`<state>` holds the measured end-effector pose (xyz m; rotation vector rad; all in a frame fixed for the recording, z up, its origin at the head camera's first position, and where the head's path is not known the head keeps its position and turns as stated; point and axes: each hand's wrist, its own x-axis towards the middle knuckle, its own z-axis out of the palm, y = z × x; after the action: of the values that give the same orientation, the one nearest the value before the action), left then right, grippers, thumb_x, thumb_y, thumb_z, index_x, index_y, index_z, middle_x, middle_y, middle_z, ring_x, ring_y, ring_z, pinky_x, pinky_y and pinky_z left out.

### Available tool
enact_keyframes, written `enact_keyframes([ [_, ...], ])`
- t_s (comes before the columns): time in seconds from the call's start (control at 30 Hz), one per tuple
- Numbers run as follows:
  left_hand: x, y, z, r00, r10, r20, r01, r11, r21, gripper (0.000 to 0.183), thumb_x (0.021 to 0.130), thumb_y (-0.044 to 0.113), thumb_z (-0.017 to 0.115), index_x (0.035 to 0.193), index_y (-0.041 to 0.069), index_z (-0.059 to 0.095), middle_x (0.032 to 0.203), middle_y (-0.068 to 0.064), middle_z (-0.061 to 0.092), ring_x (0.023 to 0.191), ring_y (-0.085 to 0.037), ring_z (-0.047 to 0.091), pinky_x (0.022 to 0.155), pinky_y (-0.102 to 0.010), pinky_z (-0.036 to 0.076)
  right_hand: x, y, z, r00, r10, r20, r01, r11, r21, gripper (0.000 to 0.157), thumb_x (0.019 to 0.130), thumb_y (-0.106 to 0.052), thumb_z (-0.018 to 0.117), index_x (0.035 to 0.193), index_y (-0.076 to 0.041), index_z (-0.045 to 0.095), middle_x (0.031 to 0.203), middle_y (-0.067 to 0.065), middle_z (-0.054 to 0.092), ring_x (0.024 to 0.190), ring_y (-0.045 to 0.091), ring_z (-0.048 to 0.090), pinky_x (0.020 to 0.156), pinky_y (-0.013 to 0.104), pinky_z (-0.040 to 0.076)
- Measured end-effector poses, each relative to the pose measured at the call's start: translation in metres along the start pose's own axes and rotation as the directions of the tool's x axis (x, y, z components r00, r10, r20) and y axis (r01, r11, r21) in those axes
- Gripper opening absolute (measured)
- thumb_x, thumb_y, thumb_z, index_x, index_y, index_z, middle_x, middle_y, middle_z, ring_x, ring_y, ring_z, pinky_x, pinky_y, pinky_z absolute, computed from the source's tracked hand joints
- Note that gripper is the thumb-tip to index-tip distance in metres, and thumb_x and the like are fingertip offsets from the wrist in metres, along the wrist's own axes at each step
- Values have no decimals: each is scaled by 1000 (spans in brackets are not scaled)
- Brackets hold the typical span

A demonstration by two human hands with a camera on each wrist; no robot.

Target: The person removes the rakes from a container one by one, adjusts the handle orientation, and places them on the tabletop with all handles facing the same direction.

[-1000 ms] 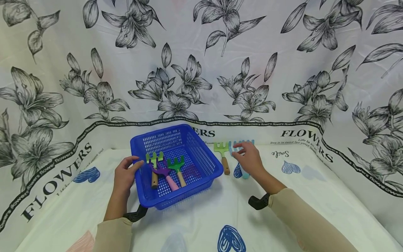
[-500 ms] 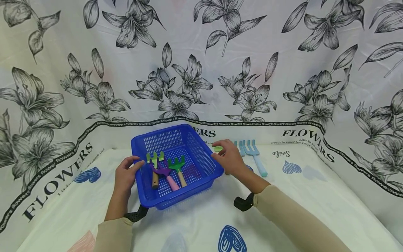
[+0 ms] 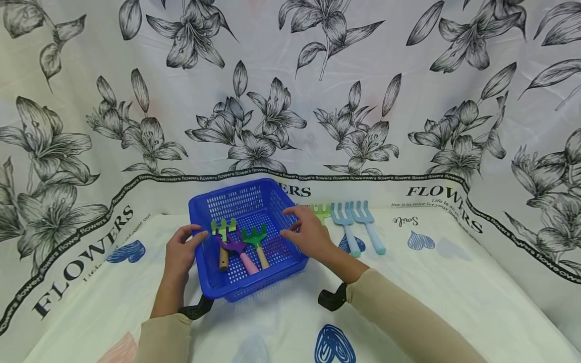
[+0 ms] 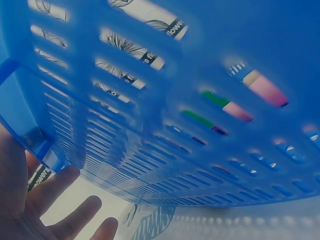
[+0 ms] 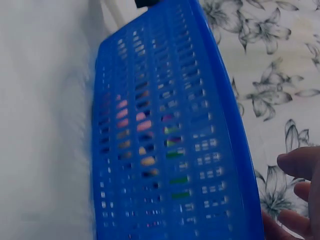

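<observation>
A blue plastic basket [image 3: 258, 280] stands on the cloth. My left hand [image 3: 180, 252] holds its left rim, thumb over the edge; in the left wrist view the fingers [image 4: 82, 212] spread beside the wall. Inside lie a light green hand fork [image 3: 223, 258] with a brown handle, a purple one [image 3: 247, 263] with a pink handle, and a dark green one [image 3: 260, 256] with a pale handle. Over the basket's right rim hovers my right hand [image 3: 309, 236], fingers loosely bent and holding nothing. It partly hides another light green hand fork [image 3: 324, 208] on the cloth.
Two light blue hand forks [image 3: 348, 228] [image 3: 372, 233] lie side by side right of the basket. A floral cloth wall [image 3: 308, 136] rises behind. White cloth [image 3: 454, 282] with printed hearts covers the surface.
My right hand has moved left, from above the blue hand forks to the basket's right rim, uncovering both blue forks. My left hand and the basket have stayed put.
</observation>
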<state>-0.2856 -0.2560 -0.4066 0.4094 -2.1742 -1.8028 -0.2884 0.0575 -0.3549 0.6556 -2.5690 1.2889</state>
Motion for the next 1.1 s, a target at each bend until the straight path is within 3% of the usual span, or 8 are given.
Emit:
enact_keyframes([
  [0.27, 0, 0, -1, 1000, 3, -13, -3, 1000, 0, 46, 92, 39, 65, 127, 11, 53, 153, -13, 35, 133, -43, 40, 101, -59, 38, 1, -13, 16, 993, -7, 115, 0, 998, 67, 68, 88, -17, 74, 146, -16, 39, 146, 6, 42, 103, 23, 63, 78, 30, 56],
  [0.5, 0, -1, -3, 1000, 1, -9, -1, 1000, 10, 50, 91, 43, 65, 128, 11, 52, 153, -14, 34, 132, -44, 41, 100, -59, 38, 4, -15, 22, 975, -21, 222, 3, 997, 79, 77, 87, -19, 74, 151, -23, 30, 143, 7, 48, 106, 21, 62, 82, 34, 55],
  [0.7, 0, -2, -4, 1000, 7, -9, -7, 1000, 9, 51, 92, 43, 64, 129, 10, 51, 153, -15, 34, 131, -45, 41, 100, -60, 38, 11, -16, 24, 954, -67, 293, 37, 994, 108, 76, 88, -22, 74, 151, -24, 31, 139, 6, 51, 108, 23, 63, 82, 33, 55],
  [1.0, 0, -2, 0, 1000, 5, -16, -5, 1000, 9, 49, 91, 42, 65, 127, 11, 52, 153, -14, 35, 131, -44, 41, 100, -59, 39, 22, -12, 31, 945, -148, 292, 100, 980, 173, 69, 91, -19, 69, 150, -22, 33, 133, 5, 55, 102, 14, 64, 83, 27, 53],
  [1.1, 1, -1, 2, 1000, 15, -20, -15, 1000, 14, 48, 91, 41, 66, 126, 12, 53, 151, -15, 37, 130, -44, 43, 99, -59, 40, 24, -10, 31, 933, -137, 334, 88, 984, 156, 64, 92, -21, 68, 148, -21, 38, 127, 4, 58, 101, 15, 64, 81, 29, 54],
])
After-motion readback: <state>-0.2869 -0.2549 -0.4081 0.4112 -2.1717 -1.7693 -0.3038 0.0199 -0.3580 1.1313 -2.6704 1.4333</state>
